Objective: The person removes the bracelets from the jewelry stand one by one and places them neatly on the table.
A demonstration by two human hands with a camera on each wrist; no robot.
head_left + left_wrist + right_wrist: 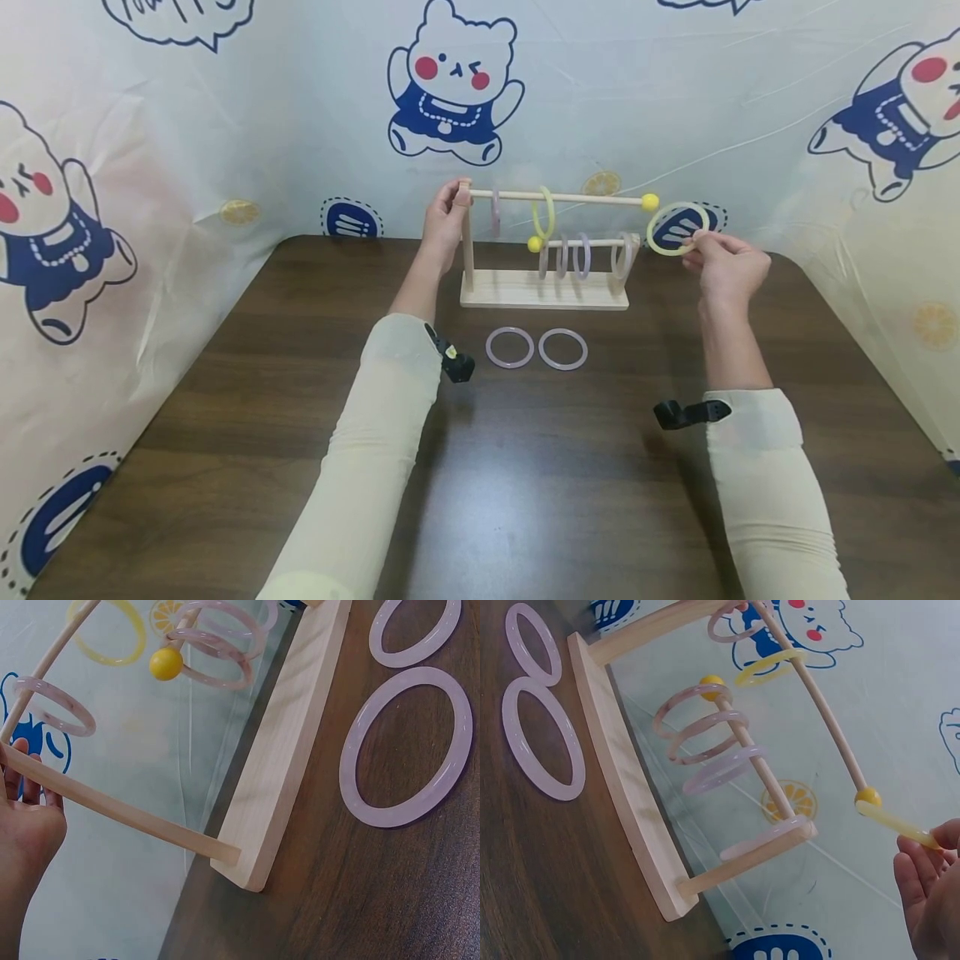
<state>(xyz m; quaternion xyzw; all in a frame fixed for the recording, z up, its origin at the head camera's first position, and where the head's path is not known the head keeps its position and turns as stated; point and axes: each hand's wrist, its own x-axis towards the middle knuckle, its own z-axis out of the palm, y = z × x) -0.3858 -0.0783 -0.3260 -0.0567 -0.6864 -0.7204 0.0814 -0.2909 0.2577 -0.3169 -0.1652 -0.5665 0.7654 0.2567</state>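
Observation:
A wooden bangle rack (525, 293) stands at the far side of the table. My left hand (446, 218) grips the top of its left post, thumb and fingers round the wood. Between thumb and fingers, my right hand (729, 265) pinches a yellow bangle (892, 820). This bangle is beside the yellow ball (649, 202) at the right end of the upper rod, and overlaps the ball in the right wrist view. On that rod hang a pinkish bangle (496, 215) and another yellow bangle (139, 628). Several pink and lilac bangles hang on the lower rod (759, 763).
Two lilac bangles lie flat side by side on the dark wooden table in front of the rack, one on the left (489, 348) and one on the right (542, 349). A printed curtain (300, 108) hangs close behind the rack. The lower rod's yellow ball (535, 244) faces left.

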